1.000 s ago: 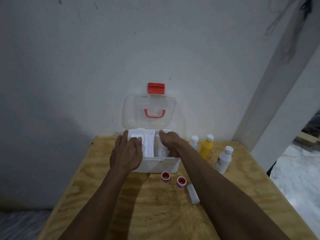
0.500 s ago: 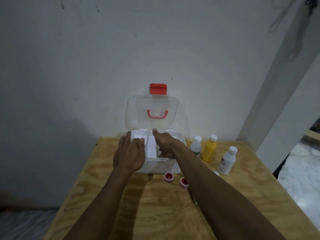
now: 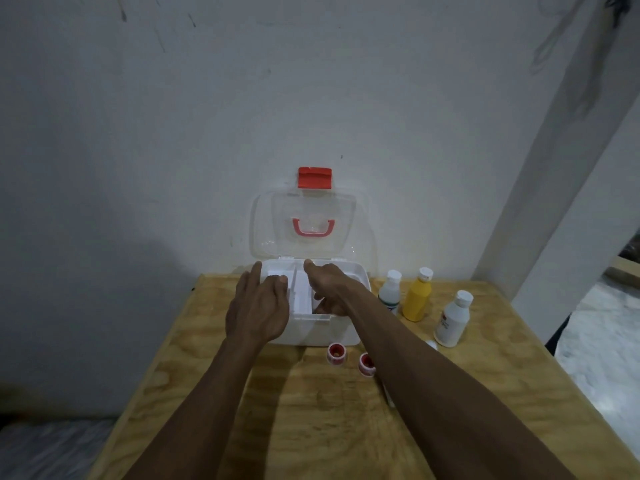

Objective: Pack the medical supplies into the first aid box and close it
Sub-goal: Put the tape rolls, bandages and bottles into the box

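The white first aid box [image 3: 343, 336] stands open at the back of the wooden table, its clear lid [image 3: 346, 216] with a red latch and handle leaning on the wall. A white inner tray [image 3: 301, 296] sits in the box. My left hand [image 3: 258, 308] grips the tray's left part, thumb inside. My right hand [image 3: 327, 287] curls over the tray's right compartment, thumb at the back edge. Beside the box stand a white bottle [image 3: 389, 292], a yellow bottle [image 3: 417, 299] and another white bottle [image 3: 452, 318]. Two small red-rimmed rolls [image 3: 336, 355] [image 3: 367, 363] lie in front.
A white tube [image 3: 389, 396] lies half hidden under my right forearm. The table [image 3: 311, 427] butts against the wall; a white pillar [image 3: 554, 188] rises at the right. The table's right edge drops to the floor.
My right hand has shifted left, from the box's right side to the tray's middle and back edge. My left hand stays on the tray's left part.
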Tool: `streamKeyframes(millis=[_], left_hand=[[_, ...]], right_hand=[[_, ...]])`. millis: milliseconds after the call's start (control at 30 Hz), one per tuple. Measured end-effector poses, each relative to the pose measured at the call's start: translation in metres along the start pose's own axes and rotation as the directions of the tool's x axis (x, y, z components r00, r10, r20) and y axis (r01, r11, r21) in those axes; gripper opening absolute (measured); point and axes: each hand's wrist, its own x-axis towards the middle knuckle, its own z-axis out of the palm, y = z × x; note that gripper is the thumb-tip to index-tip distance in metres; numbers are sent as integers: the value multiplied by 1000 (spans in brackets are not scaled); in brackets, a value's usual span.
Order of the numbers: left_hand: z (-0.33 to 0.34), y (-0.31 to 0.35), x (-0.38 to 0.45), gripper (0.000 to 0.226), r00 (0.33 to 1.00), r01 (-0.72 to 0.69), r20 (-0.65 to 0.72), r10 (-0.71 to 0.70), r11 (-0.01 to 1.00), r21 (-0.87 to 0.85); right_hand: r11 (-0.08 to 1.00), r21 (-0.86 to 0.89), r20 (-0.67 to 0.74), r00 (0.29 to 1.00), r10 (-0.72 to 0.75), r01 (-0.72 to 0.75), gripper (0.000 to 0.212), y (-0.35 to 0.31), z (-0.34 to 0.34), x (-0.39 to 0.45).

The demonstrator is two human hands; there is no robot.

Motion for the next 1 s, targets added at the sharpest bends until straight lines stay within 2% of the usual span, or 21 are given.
streamKeyframes(millis=[167, 233, 400, 533, 667, 733, 800, 867, 933, 1000], left_hand=[[-2, -1, 0, 58, 1000, -10, 5, 10, 1000, 17], [-2, -2, 1, 64, 1000, -11, 10, 11, 1000, 10], [-6, 1, -5, 61, 999, 3, -34, -3, 1000, 1], [-10, 16, -23, 59, 974, -47, -224, 43, 999, -14], [2, 36, -69, 42, 872, -233, -455, 182, 971, -59], [15, 43, -94, 33, 830, -332, -488, 271, 943, -40], [29, 48, -111, 28, 853, -364, -416, 314, 930, -44], [40, 51, -119, 28, 924, -302, -268, 273, 950, -77], [49, 52, -121, 28, 964, -238, -143, 226, 969, -72], [56, 50, -120, 31, 975, -207, -90, 201, 976, -63]], right_hand=[[990, -56, -109, 985, -133, 128, 48, 2, -12, -10], [971, -110, -164, 959, -230, 214, 42, 4, -25, -23], [900, -206, -262, 864, -430, 385, 37, 31, -61, -55], [832, -325, -279, 795, -539, 450, 22, 64, -80, -83], [748, -472, -287, 720, -632, 467, 11, 99, -81, -94], [741, -487, -268, 729, -630, 462, 10, 114, -76, -93], [756, -499, -214, 785, -581, 424, 17, 127, -70, -92], [760, -526, -173, 827, -535, 381, 26, 137, -64, -89], [731, -585, -150, 839, -523, 352, 27, 144, -58, -86], [685, -647, -136, 833, -536, 335, 22, 146, -52, -84]])
